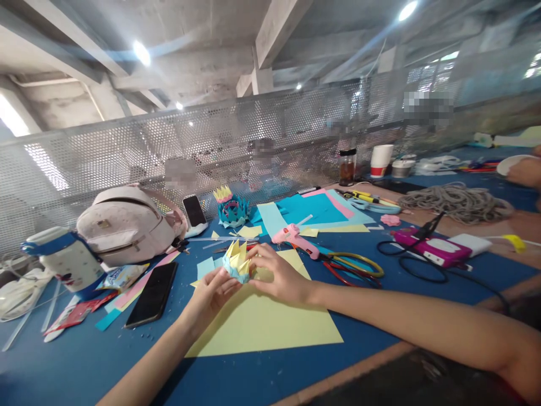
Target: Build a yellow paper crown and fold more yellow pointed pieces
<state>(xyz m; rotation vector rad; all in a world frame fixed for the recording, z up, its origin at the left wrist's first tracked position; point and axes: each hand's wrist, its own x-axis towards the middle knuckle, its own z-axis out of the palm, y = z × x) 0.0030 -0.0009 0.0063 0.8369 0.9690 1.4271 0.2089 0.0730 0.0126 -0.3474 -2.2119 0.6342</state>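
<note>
Between my two hands is a small paper flower [237, 260] with pointed yellow petals and a light blue base. My left hand [217, 286] grips it from the left, thumb on the blue base. The fingers of my right hand [274, 273] curl against its right side. Beneath them lies a sheet of yellow paper [270, 318]. Just behind my right hand rests a pink glue gun [295, 239], and scissors with yellow and red handles [359, 264] lie right of it. A finished-looking blue and yellow paper flower [232, 208] stands farther back.
At left are a pink backpack [122, 223], a blue-and-white bottle [67, 262] and a black phone [153, 294]. Coloured paper sheets [315, 211] lie behind. On the right sit a magenta box with a cable [431, 247] and grey rope [456, 203]. Another person's hand [524, 171] shows at far right.
</note>
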